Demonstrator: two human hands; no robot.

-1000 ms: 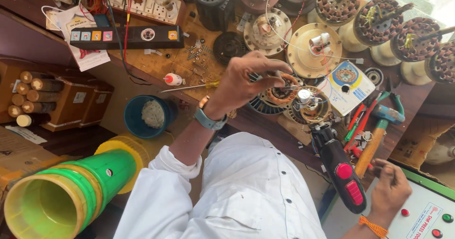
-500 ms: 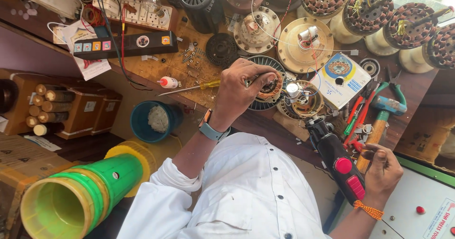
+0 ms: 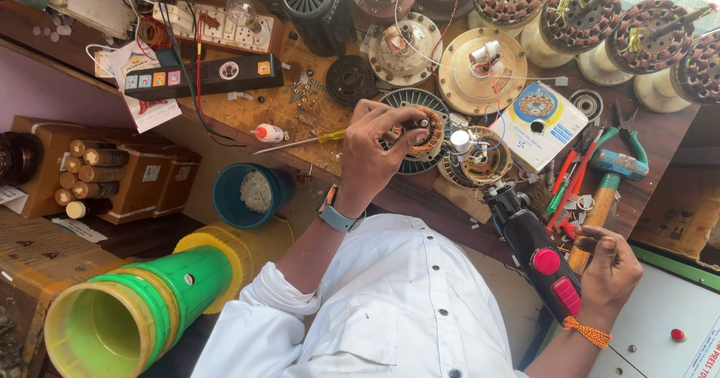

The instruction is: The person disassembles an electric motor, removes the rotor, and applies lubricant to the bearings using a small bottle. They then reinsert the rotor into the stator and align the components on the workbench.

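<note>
My left hand [image 3: 375, 153], with a grey-blue watch at the wrist, reaches over the wooden bench and grips a round fan-motor stator with copper windings [image 3: 421, 132] from above. A small white cylinder [image 3: 459, 141] with wires stands just to the stator's right. My right hand [image 3: 609, 264], an orange thread around its wrist, rests at the bench's near right with fingers pinched together against the end of a wooden hammer handle [image 3: 596, 213]. Whatever is between those fingers is too small to tell. A black power tool with red buttons [image 3: 536, 254] lies just left of that hand.
Several wound stators [image 3: 577, 18] and motor covers [image 3: 484, 70] line the far bench edge. A yellow-handled screwdriver [image 3: 307, 139], a glue bottle [image 3: 268, 133], a black switch strip [image 3: 202, 74], a white box [image 3: 536, 123], and pliers with red tools [image 3: 577, 172] lie around. Green-yellow stacked cones [image 3: 127, 314] and a blue tub [image 3: 247, 194] sit below left.
My right hand has come up from the white panel to the hammer handle and closed its fingers. My left hand stays on the stator, its grip shifting slightly.
</note>
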